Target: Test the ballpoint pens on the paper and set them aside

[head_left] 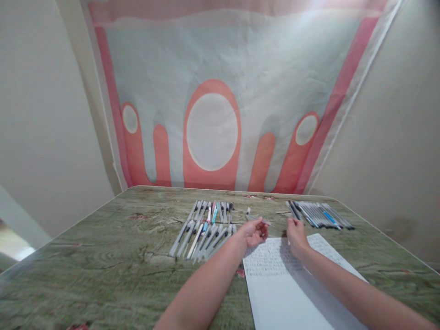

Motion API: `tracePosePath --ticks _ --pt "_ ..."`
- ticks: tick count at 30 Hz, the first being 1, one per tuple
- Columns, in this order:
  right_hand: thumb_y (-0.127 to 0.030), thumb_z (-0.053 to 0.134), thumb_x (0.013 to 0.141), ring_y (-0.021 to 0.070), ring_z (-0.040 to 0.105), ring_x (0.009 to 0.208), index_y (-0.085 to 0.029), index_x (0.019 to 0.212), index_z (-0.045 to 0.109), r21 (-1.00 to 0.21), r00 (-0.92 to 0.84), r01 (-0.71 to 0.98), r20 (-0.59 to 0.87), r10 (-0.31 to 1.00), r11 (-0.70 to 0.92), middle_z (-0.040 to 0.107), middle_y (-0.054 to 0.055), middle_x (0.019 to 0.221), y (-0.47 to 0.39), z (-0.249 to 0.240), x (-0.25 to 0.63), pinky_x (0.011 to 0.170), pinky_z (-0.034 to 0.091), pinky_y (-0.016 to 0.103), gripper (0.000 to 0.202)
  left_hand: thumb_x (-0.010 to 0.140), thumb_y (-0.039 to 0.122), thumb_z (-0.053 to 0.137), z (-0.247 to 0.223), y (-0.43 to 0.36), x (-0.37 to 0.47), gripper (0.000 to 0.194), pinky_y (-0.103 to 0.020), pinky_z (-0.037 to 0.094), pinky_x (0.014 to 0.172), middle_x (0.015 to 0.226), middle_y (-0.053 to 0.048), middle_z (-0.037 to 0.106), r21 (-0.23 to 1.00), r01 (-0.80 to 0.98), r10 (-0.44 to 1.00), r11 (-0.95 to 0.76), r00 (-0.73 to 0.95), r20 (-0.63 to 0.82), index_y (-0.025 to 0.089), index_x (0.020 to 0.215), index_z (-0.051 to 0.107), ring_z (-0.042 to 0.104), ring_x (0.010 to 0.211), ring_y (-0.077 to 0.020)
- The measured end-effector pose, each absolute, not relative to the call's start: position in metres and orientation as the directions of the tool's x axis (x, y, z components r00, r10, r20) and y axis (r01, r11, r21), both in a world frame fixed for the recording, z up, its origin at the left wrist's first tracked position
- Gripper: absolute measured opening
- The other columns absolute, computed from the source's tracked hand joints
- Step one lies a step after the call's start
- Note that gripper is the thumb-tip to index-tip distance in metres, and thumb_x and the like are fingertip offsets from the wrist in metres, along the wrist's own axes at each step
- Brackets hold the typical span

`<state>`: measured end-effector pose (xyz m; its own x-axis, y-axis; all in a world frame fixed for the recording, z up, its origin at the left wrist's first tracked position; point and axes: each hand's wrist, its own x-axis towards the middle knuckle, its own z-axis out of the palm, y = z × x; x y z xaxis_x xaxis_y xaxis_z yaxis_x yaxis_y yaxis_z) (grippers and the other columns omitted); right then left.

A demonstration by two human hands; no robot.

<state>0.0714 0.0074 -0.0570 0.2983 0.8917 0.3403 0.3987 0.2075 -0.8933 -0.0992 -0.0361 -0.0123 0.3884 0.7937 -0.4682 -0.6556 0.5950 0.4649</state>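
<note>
Just above the far edge of a handwritten sheet of paper point(275, 293), my left hand point(255, 233) is closed with its palm turned partly up. Its thumb and fingers pinch a pale, translucent pen piece point(266, 222); the rest is hidden by the hand. My right hand point(296, 233) hovers over the same sheet, fingertips pressed together. Whatever it holds, if anything, is too small to make out. Close beyond the left hand lies a small pen cap point(248, 211). Beyond the right hand is a row of dark and grey pen parts point(314, 214).
Left of my hands, several capped pens lie in two rows, a far row point(197, 211) and a near row point(202, 238). All rest on a wood-patterned tabletop point(103, 275). A printed pink and grey cloth point(154, 68) hangs behind the table's far edge.
</note>
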Motion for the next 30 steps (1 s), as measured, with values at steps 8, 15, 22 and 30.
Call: tracePosePath --ticks 8,15,22,30 --pt "-0.032 0.056 0.067 0.0177 0.057 0.077 -0.017 0.084 0.064 -0.807 -0.326 0.326 0.392 0.860 0.492 0.065 0.005 0.084 0.059 -0.008 0.028 0.072 0.042 0.031 0.025 0.076 0.024 0.057 -0.008 -0.042 -0.094 0.016 -0.014 0.039 0.046 0.055 0.000 0.056 0.526 -0.695 0.865 0.490 0.315 -0.389 0.010 0.067 0.057 0.051 0.047 -0.0046" --pt "-0.033 0.053 0.074 0.0221 0.051 0.103 -0.021 0.099 0.064 -0.543 -0.651 0.330 0.462 0.603 0.772 0.062 0.008 0.105 0.076 -0.031 0.002 0.091 0.030 0.040 0.029 0.075 0.022 0.056 -0.010 -0.042 -0.092 0.015 -0.014 0.038 0.045 0.057 -0.001 0.057 0.538 -0.686 0.865 0.490 0.308 -0.395 0.010 0.066 0.056 0.050 0.047 -0.0044" --pt "-0.037 0.055 0.072 0.0214 0.051 0.102 -0.024 0.099 0.064 -0.456 -0.691 0.386 0.433 0.579 0.802 0.062 0.006 0.107 0.082 -0.044 -0.003 0.089 0.030 0.038 0.031 0.073 0.021 0.058 -0.013 -0.041 -0.091 0.012 -0.014 0.038 0.045 0.058 -0.001 0.057 0.557 -0.694 0.885 0.456 0.285 -0.369 0.011 0.066 0.056 0.051 0.048 -0.0046" --pt "-0.036 0.054 0.073 0.0198 0.052 0.097 -0.024 0.091 0.067 -0.442 -0.708 0.362 0.442 0.551 0.821 0.064 0.005 0.102 0.085 -0.056 -0.001 0.087 0.033 0.035 0.025 0.072 0.021 0.059 -0.014 -0.040 -0.092 0.012 -0.014 0.039 0.045 0.060 -0.002 0.059 0.542 -0.722 0.895 0.431 0.267 -0.356 0.010 0.069 0.057 0.051 0.049 -0.0047"
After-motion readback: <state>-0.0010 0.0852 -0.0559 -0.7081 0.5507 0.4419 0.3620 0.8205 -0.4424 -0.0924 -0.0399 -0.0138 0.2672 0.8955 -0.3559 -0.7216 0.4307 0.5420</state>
